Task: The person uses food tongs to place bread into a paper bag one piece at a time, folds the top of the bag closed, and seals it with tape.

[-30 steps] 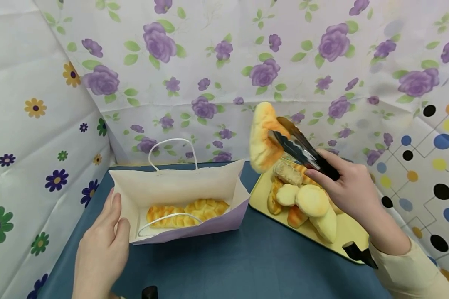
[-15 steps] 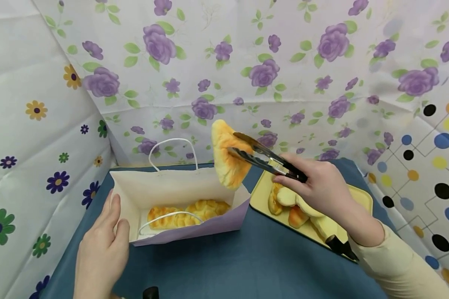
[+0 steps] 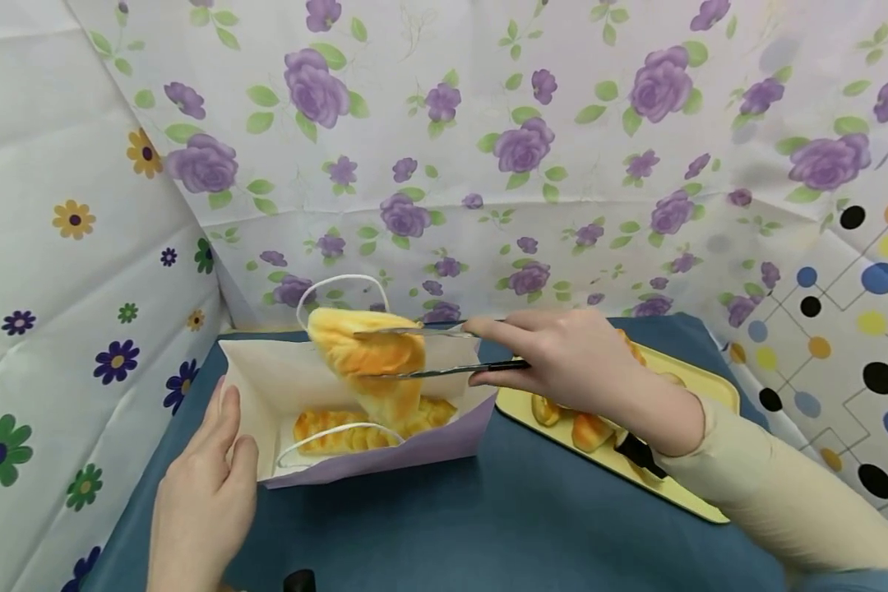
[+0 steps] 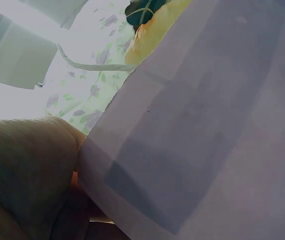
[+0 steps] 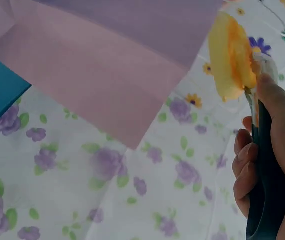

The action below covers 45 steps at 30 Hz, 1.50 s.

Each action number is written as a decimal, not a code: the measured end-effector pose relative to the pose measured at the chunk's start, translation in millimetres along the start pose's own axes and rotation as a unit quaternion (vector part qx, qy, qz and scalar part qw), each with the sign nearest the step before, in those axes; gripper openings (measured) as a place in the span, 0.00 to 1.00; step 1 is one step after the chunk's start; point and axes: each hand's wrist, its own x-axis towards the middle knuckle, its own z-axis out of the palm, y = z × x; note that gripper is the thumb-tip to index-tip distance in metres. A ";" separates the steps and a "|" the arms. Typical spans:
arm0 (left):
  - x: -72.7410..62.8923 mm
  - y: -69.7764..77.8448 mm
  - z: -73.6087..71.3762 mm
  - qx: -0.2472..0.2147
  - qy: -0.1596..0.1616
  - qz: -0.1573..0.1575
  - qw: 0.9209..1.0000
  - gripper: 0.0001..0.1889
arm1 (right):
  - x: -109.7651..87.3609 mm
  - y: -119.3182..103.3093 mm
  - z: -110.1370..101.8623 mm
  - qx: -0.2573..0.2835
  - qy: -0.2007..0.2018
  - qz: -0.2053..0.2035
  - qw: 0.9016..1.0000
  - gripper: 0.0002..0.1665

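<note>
In the head view, my right hand (image 3: 562, 353) grips black-handled tongs (image 3: 481, 366). The tongs pinch a plump golden bread roll (image 3: 370, 353) above the mouth of a purple paper bag (image 3: 385, 460). My right fingers wrap the tong handles in the right wrist view, with the roll at their tips. My left hand (image 3: 203, 485) rests against the bag's left side, its fingers fairly straight. Inside the bag lies braided golden bread (image 3: 348, 432), partly hidden by the hanging roll and a white cord handle (image 3: 340, 427).
A yellow tray (image 3: 696, 386) with several breads, largely hidden by my right arm, sits right of the bag. Blue cloth (image 3: 503, 510) covers the table. Floral sheets (image 3: 488, 123) hang behind and at both sides. The bag's rear handle (image 3: 340, 279) stands up.
My right hand has carried the roll in the tongs leftward and down, from above the tray to over the bag. The left hand and bag stay about where they were.
</note>
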 end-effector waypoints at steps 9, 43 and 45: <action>-1.9 1.9 2.0 0.002 0.005 0.004 1.000 0.31 | 34.8 -4.3 22.4 -0.039 -0.073 -0.082 0.993 0.30; -2.0 2.8 0.7 0.011 0.003 0.000 1.000 0.30 | 110.2 -51.4 112.6 -0.115 -0.325 -0.146 0.927 0.40; -1.8 2.8 0.3 0.011 0.003 -0.001 1.000 0.30 | 110.1 -50.9 111.7 -0.116 -0.324 -0.144 0.928 0.41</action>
